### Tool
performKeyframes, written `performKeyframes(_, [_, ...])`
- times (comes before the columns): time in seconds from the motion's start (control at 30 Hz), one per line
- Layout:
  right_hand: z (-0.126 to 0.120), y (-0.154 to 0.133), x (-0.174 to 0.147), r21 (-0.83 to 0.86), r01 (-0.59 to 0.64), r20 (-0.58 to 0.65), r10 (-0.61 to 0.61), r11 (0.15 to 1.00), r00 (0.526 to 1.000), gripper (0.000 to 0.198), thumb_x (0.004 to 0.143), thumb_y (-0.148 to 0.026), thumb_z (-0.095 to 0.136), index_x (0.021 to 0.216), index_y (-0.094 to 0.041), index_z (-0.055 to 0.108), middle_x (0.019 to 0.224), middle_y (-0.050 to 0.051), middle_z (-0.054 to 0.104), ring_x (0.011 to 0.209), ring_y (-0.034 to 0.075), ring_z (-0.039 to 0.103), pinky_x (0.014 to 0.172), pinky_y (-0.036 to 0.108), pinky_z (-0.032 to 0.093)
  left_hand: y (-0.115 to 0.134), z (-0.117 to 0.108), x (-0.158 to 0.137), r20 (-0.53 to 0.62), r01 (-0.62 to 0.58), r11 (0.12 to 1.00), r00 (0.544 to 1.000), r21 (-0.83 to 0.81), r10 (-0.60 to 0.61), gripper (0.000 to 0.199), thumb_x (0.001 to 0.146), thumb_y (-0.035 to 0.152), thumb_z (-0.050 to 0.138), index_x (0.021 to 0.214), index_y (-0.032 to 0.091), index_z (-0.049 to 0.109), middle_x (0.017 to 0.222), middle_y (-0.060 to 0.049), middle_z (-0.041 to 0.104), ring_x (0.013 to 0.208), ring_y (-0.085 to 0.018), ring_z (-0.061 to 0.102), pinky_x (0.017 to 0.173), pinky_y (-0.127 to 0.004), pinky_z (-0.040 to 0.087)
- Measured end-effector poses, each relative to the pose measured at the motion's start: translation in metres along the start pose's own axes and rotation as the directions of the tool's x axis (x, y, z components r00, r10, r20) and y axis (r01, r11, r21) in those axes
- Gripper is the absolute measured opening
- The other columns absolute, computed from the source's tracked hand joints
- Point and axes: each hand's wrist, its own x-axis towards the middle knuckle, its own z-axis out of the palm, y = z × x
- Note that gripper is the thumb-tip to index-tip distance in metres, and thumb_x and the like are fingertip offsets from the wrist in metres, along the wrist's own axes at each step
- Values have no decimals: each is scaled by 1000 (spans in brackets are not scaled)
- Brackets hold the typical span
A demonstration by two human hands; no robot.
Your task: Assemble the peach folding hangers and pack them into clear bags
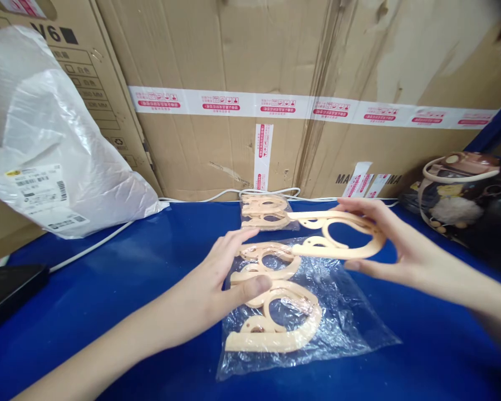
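Observation:
My right hand point(379, 234) grips the rounded end of a beige plastic folding hanger point(338, 252), fingers on its far side and thumb on its near side. The straight ends of this hanger point left, over the far edge of a clear plastic bag point(350, 317). Inside the bag lie more beige folded hangers point(275, 341). My left hand point(229, 273) is on the left part of the bag, its thumb and fingers around the upper bagged hanger. Behind them rests a smaller clear packet of similar beige hangers point(265, 211).
Large cardboard boxes point(217, 150) stand along the back of the blue tabletop point(158, 345). A white plastic mailing bag point(67, 156) leans at the left, above a black object point(12, 289). A white cable point(96, 245) runs along the back. A clear bag-like item with a pompom point(455, 209) sits at the right.

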Motion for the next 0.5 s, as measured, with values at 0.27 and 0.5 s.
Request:
performKeyframes(0.27, [-50, 49, -16, -67, -324, 368, 325, 944, 871, 73, 78, -41, 70, 141, -37, 35, 149, 4, 37, 126, 31, 49, 91, 24, 51, -26, -5, -1, 289, 73, 960, 945, 271, -154, 97, 83, 65, 51, 151, 27, -7, 159, -9, -8, 144, -35, -2, 112, -59, 19])
performKeyframes(0.5, [-31, 27, -6, 111, -314, 481, 226, 943, 847, 75, 74, -34, 75, 141, -33, 41, 145, 6, 43, 117, 34, 57, 84, 27, 58, -26, 2, -2, 374, -3, 964, 922, 267, -100, 97, 82, 68, 51, 151, 32, -7, 158, -6, -12, 143, -35, -9, 112, -60, 17])
